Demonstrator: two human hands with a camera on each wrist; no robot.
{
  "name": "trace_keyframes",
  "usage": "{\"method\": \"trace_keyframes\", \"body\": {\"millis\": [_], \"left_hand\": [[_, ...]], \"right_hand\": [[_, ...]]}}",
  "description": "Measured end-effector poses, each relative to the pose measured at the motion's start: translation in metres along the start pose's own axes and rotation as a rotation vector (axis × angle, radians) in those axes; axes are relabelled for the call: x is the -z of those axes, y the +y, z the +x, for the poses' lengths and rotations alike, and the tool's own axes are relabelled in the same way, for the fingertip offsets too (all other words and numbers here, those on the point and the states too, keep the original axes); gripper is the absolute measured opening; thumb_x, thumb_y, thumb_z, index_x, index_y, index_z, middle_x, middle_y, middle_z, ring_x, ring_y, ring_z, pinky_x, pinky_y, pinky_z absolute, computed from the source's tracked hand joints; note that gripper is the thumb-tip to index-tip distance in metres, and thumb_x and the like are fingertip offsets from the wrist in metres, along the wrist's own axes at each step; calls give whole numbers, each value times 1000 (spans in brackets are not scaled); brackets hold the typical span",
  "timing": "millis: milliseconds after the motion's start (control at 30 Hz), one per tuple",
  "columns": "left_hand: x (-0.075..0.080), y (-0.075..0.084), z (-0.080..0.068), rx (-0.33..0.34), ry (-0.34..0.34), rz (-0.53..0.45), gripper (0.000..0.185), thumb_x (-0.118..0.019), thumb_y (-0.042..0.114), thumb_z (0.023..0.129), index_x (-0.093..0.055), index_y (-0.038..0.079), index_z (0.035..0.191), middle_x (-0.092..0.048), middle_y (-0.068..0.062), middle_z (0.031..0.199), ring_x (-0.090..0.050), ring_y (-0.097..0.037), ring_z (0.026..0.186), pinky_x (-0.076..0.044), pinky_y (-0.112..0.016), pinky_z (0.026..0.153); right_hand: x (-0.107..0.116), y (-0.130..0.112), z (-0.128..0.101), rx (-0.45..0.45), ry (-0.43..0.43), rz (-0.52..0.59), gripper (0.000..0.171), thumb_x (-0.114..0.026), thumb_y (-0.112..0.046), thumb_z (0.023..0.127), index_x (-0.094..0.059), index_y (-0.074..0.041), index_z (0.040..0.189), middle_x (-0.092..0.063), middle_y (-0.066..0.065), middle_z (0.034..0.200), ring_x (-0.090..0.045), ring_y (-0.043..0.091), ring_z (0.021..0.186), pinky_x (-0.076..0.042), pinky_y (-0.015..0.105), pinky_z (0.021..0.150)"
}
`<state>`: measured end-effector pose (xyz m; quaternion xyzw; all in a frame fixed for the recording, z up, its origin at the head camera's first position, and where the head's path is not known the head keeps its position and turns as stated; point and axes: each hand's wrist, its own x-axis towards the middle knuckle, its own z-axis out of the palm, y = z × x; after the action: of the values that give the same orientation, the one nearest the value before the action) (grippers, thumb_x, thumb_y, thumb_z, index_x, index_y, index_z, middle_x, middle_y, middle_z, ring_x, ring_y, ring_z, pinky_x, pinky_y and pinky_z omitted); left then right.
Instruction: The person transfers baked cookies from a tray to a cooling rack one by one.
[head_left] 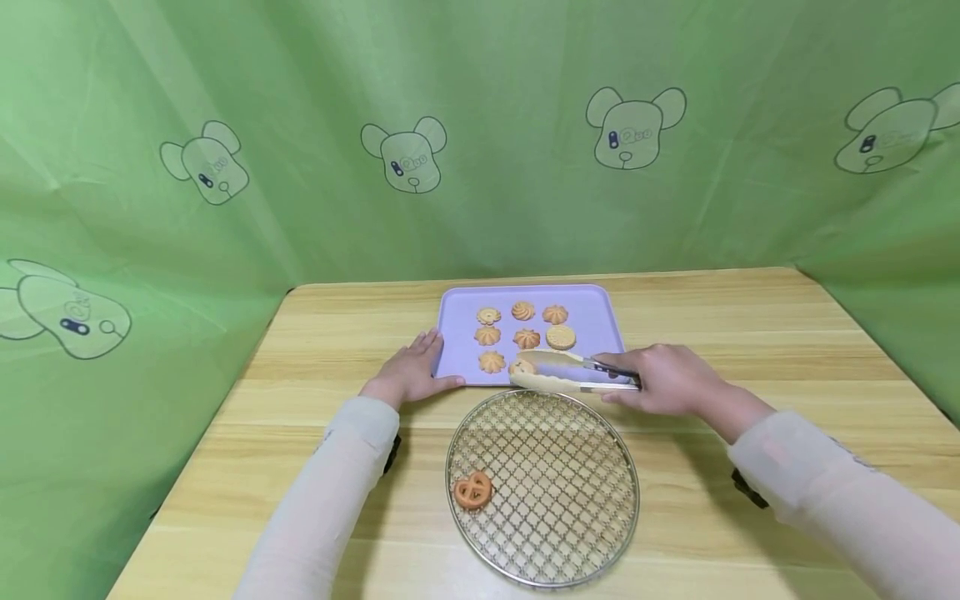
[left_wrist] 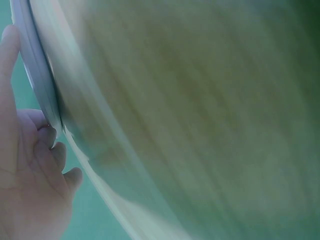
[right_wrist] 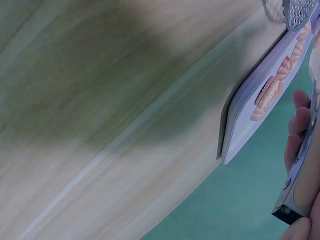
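A lilac tray [head_left: 600,321] on the wooden table carries several orange cookies [head_left: 527,338]. My left hand [head_left: 414,371] rests on the tray's near left corner, thumb along its front edge; the left wrist view shows its fingers [left_wrist: 35,150] against the tray rim [left_wrist: 37,75]. My right hand [head_left: 663,379] grips a pair of tongs [head_left: 570,372] whose cream tips reach over the tray's front row, around a cookie [head_left: 519,367]. In the right wrist view the tongs' handle [right_wrist: 300,185] sits beside the tray [right_wrist: 250,125]. A round wire rack [head_left: 543,487] lies nearer me, holding one pretzel-shaped cookie [head_left: 473,490].
The table [head_left: 750,333] is light wood, closed in by a green cloth backdrop [head_left: 480,125] on three sides. Bare wood lies to the left and right of the tray and rack.
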<state>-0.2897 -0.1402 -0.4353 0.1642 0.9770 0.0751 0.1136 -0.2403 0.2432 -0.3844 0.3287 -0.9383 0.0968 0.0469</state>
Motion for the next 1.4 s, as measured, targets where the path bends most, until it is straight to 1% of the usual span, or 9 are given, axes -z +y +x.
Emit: {"method": "trace_keyframes", "body": {"millis": [300,367,500,600,800,1033,1133,1267,1400], "left_hand": [[-1,-1,-1,0,-3,-6,99,-42,71,87,-10,4,152,-3,-9,158,-5,-25,144,-13,-43,115],[-1,-1,-1,1,-6,-1,99,-41,72,87,-10,4,152,-3,-9,158,-5,-25,144,-13,-43,115],[1,0,-1,3,-8,1,99,-41,72,87,-9,4,152,-2,-9,158,-5,-25,144,-13,-43,115],[1,0,-1,2,-11,-3,100,-42,71,87,-9,3,152,-2,-9,158,-4,-26,144,-13,-43,115],[2,0,-1,-3,-12,-1,100,-42,71,87,-9,3,152,-2,-10,158,-5,-26,144,-14,-44,115],[1,-1,-1,-2,-12,4,101,-41,72,86,-8,3,152,-3,-11,158,-5,-26,144,-15,-44,115],[0,-1,0,-6,-8,3,101,-41,72,86,-8,3,151,-3,-11,158,-5,-26,144,-15,-44,115],[0,-1,2,-6,0,7,100,-42,72,86,-9,3,152,-2,-10,158,-6,-27,144,-15,-44,115],[0,-1,2,-2,0,8,100,-42,72,86,-9,3,152,-2,-10,158,-6,-27,144,-14,-43,115]], "right_hand": [[-3,-4,-6,93,-7,32,59,-72,-47,81,-64,-8,125,-69,1,82,-38,-2,48,-45,25,51],[-4,-6,-7,107,-9,41,59,-72,-47,81,-64,-9,125,-67,-3,77,-38,-2,47,-44,24,50],[-4,-8,-8,120,-24,49,59,-73,-46,80,-64,-10,125,-51,-15,60,-34,-3,45,-39,20,45],[-4,-11,-9,133,-40,51,60,-74,-46,79,-64,-10,126,-41,-18,56,-32,-3,45,-37,19,45],[-4,-16,-11,181,-43,74,61,-75,-46,78,-64,-9,125,-54,-16,68,-34,-4,46,-39,19,47],[-3,-24,-14,232,-59,111,59,-76,-44,78,-64,-9,125,-55,-17,69,-36,-5,47,-38,18,45],[-3,-25,-16,267,-42,124,59,-77,-42,77,-65,-9,123,-56,-17,69,-36,-6,47,-38,17,46],[-2,-27,-19,312,-25,125,57,-78,-40,77,-66,-8,121,-59,-13,70,-36,-7,48,-39,17,47],[-1,-29,-21,339,-36,155,56,-78,-39,77,-65,-8,122,-65,-9,76,-36,-7,48,-38,15,46]]}}
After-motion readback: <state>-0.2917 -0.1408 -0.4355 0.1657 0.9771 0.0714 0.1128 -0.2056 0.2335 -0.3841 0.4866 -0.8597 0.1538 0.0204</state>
